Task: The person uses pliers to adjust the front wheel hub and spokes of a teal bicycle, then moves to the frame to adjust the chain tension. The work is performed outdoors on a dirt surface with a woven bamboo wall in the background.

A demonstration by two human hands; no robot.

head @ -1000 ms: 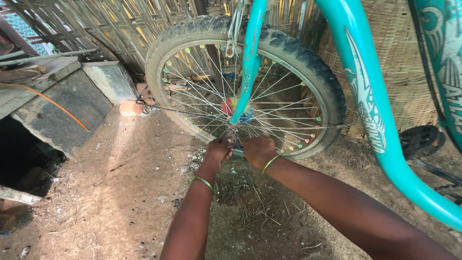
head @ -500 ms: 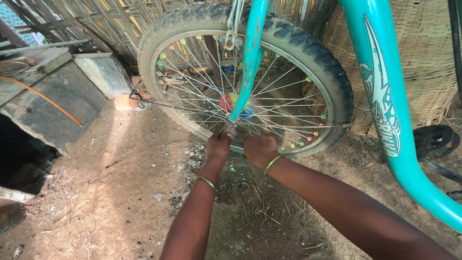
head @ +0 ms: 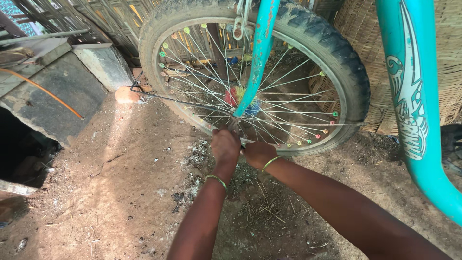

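Observation:
A bicycle front wheel with a dark knobby tyre, thin spokes and coloured beads stands on the dirt, held in a turquoise fork. The turquoise frame tube runs down the right side. My left hand is closed on the lower rim, just below the hub with its coloured brush. My right hand is closed beside it, touching the same lower stretch of rim; what it grips is hidden. Both wrists wear a thin green bangle.
A grey concrete slab with an orange hose slopes over a dark pit at the left. Behind the wheel stands a bamboo fence, and a woven basket wall at the right. A pinkish stone lies near the tyre. The ground is packed dirt.
The view has moved closer to the wheel and shifted slightly. Both hands stay at the lower rim, pressed nearer together.

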